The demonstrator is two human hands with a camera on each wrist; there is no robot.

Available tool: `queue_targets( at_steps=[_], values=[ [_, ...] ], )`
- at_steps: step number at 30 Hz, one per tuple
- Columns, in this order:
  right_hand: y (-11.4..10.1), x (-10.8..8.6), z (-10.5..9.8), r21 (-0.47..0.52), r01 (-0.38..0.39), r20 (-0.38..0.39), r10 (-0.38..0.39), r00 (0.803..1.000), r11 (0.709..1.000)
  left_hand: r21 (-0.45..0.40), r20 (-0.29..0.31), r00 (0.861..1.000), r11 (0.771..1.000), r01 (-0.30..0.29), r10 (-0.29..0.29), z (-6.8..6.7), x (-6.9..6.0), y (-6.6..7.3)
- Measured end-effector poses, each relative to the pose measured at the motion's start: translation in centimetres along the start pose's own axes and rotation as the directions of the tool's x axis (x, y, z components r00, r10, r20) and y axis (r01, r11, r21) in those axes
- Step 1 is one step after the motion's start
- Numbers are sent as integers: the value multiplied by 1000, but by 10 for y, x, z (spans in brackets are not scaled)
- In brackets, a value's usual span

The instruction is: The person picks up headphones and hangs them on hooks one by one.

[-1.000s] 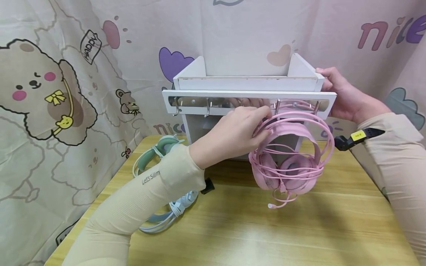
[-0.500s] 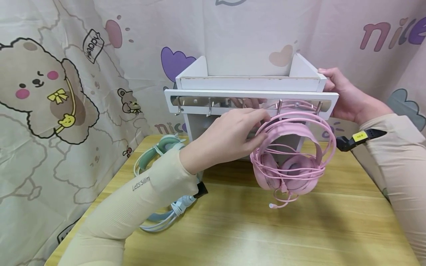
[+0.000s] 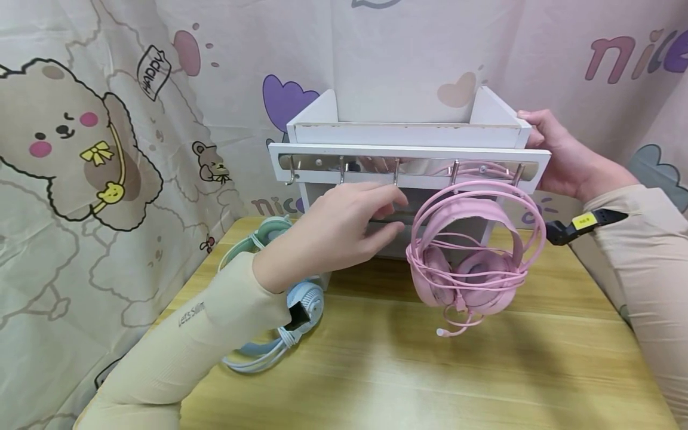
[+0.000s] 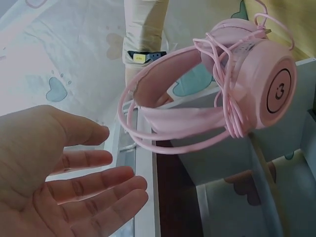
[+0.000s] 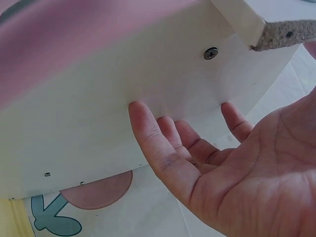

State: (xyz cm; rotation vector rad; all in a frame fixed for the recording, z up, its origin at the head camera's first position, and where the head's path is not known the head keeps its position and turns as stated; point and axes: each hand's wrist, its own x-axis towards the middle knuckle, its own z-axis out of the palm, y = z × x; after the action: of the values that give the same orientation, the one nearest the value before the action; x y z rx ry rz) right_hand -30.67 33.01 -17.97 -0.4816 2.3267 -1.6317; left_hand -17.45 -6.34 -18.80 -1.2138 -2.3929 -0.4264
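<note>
A wooden table (image 3: 376, 370) spreads below, with a printed cloth (image 3: 398, 54) hung behind it and along the left side. On the cloth, a winking bear (image 3: 59, 107) is at the left, a purple tulip shape (image 3: 287, 101) near the middle and "nice" lettering (image 3: 610, 58) at the upper right. On the table's left lie a green headset (image 3: 273, 224) and, nearer, a blue headset (image 3: 313, 297), both partly behind the left sleeve (image 3: 215, 310). A white shelf (image 3: 408, 134) stands at the centre, with a metal hook rail (image 3: 322, 162) across its front.

The left hand (image 3: 349, 224) is in front of the rail, with its thumb well apart from its fingers. The left wrist view shows the fingers extended and slightly separated, holding nothing and clear of the pink headset (image 3: 473, 209). The right hand (image 3: 570, 158) is at the shelf's right side; its fingers are loosely extended, fingertips against the white panel.

The pink headset hangs at the rail's right end, above the table; which hook bears it is hard to tell. Its band is uppermost, both earcups low, pink cable wound across them and a pale-tipped mic dangling beneath.
</note>
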Motion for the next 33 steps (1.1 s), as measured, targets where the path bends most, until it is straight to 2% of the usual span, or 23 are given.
queue_targets(
  at_steps=[6, 10, 13, 17, 22, 28, 30, 33],
  values=[
    [1, 1, 1, 13, 0, -7, 0, 1000, 1000, -14, -7, 999, 999, 46, -46, -5, -22, -12],
    [2, 2, 0, 18, -4, -13, 4, 1000, 1000, -31, 10, 994, 994, 105, -105, -10, -39, -23],
    [2, 2, -2, 13, -11, -9, 11, 1000, 1000, -42, 48, 984, 984, 174, -172, -13, -52, -33],
    [2, 1, -3, 12, -9, -1, 9, 1000, 1000, -41, 92, 963, 965, 258, -253, -14, -73, -53],
    [2, 2, 3, 50, 3, 16, -3, 1000, 999, 10, 144, 928, 939, 345, -343, -16, -104, -83],
    [2, 2, 7, 33, -8, -4, 8, 1000, 999, 38, 219, 872, 897, 441, -438, -20, -136, -117],
    [1, 1, 6, 29, -10, -17, 10, 1000, 1000, 30, 254, 848, 880, 473, -465, -18, -146, -128],
    [-1, 0, 5, 28, -13, -14, 13, 1000, 1000, 30, 345, 800, 857, 514, -491, -14, -165, -145]
  ],
)
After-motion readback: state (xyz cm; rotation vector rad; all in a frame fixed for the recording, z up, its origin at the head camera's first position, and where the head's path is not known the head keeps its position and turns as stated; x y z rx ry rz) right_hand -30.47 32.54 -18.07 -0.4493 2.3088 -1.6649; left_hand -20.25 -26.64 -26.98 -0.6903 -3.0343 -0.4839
